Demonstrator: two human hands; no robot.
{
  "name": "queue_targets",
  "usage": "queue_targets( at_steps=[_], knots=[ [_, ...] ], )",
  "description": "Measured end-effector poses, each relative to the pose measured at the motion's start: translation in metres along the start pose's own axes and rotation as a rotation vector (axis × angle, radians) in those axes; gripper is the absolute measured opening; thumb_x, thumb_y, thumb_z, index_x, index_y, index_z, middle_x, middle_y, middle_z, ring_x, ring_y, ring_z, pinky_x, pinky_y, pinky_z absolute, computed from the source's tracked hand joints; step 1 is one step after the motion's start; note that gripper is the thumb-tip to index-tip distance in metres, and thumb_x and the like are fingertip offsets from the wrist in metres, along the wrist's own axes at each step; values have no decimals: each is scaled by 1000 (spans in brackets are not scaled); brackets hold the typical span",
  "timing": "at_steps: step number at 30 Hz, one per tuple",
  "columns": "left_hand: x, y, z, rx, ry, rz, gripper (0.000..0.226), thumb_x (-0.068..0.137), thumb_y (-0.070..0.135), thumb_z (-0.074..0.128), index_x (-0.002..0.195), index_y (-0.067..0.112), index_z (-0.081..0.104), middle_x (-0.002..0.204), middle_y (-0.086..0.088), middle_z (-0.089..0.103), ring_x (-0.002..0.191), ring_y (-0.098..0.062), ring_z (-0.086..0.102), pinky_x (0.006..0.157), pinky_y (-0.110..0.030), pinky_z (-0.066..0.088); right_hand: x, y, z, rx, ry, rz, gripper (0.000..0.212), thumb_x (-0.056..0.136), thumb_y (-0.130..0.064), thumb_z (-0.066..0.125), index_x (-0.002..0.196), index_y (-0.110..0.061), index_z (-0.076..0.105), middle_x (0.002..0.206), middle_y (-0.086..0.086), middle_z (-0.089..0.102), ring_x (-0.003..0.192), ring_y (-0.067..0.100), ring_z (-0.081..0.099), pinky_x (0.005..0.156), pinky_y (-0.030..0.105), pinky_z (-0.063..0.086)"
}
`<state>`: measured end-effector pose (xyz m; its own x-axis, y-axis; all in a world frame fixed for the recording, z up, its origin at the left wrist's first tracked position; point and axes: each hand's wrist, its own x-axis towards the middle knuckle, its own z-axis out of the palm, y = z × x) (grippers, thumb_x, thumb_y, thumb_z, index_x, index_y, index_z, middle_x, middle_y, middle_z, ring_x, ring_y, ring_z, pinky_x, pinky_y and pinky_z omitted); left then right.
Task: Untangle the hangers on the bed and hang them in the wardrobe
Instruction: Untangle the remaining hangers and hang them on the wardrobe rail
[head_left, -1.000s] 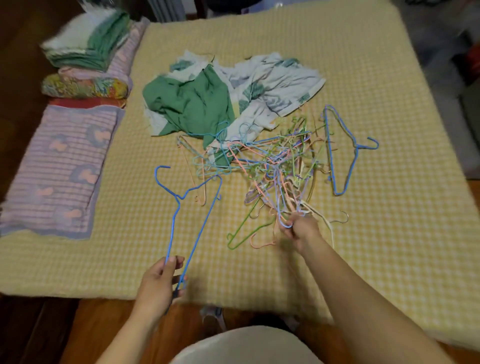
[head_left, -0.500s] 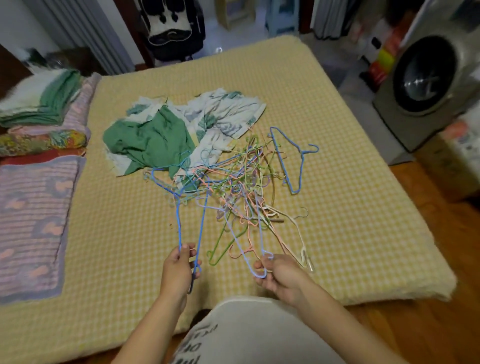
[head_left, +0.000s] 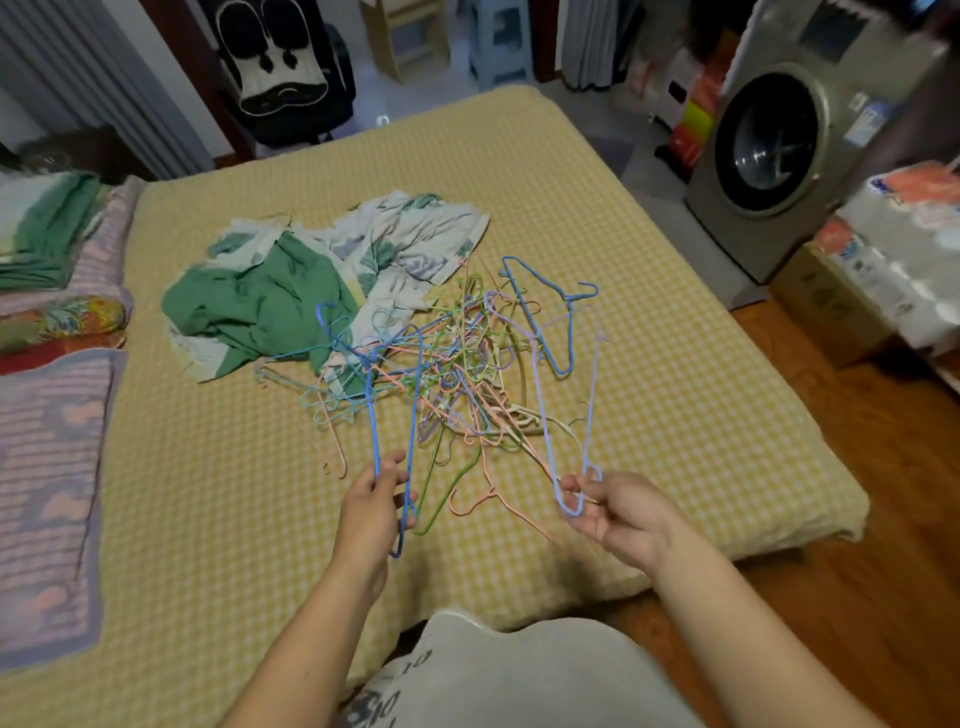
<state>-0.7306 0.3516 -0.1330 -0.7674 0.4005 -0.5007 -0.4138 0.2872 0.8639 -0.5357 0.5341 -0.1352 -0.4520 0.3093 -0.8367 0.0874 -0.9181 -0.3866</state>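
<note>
A tangled pile of thin wire hangers (head_left: 457, 374) in several colours lies on the yellow checked bed (head_left: 649, 364). My left hand (head_left: 371, 506) grips one end of a blue hanger (head_left: 371, 415), held up over the bed's near side with its hook towards the pile. My right hand (head_left: 618, 512) pinches the end of a pale lilac hanger (head_left: 540, 400) that rises out of the right side of the tangle. One more blue hanger (head_left: 563, 322) lies apart at the pile's right edge. No wardrobe is in view.
Green and white patterned clothes (head_left: 291, 291) lie crumpled behind the pile. Folded bedding (head_left: 57, 249) and a striped lilac blanket (head_left: 47, 467) lie along the bed's left side. A washing machine (head_left: 779, 150), boxes and packs (head_left: 893, 260) stand on the floor to the right.
My right hand pulled back from the pile with the lilac hanger, then lifted it out to the right. My left hand kept the blue hanger. The view swung right, which brought in the washing machine.
</note>
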Motion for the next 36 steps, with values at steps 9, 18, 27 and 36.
queue_targets(
  at_steps=[9,18,27,36],
  knots=[
    [13,24,-24,16,-540,-125,47,90,-5,44,119,23,68,99,-13,52,75,-17,52,67,-29,41,-6,68,-4,828,-259,-214,40,66,19,69,95,-6,58,62,2,42,39,10,34,34,18,34],
    [-36,-12,-22,334,-1008,-405,36,102,22,45,127,44,61,115,0,60,103,-28,62,92,-61,51,-99,260,-36,935,32,-469,72,76,-81,44,89,-11,56,73,11,54,37,11,33,37,17,24],
    [-199,-71,48,798,-1551,-288,35,99,17,45,128,31,59,90,-6,54,71,-16,54,63,-28,47,-234,390,-65,1013,819,-631,23,93,-18,50,113,-8,56,119,11,67,33,8,24,43,25,36],
    [-469,-142,87,904,-2009,-342,27,100,19,51,123,20,66,91,-9,56,77,-17,54,68,-30,50,-411,510,-120,835,1450,-550,25,101,-13,42,106,-18,66,87,8,62,42,17,52,50,27,49]
  ],
)
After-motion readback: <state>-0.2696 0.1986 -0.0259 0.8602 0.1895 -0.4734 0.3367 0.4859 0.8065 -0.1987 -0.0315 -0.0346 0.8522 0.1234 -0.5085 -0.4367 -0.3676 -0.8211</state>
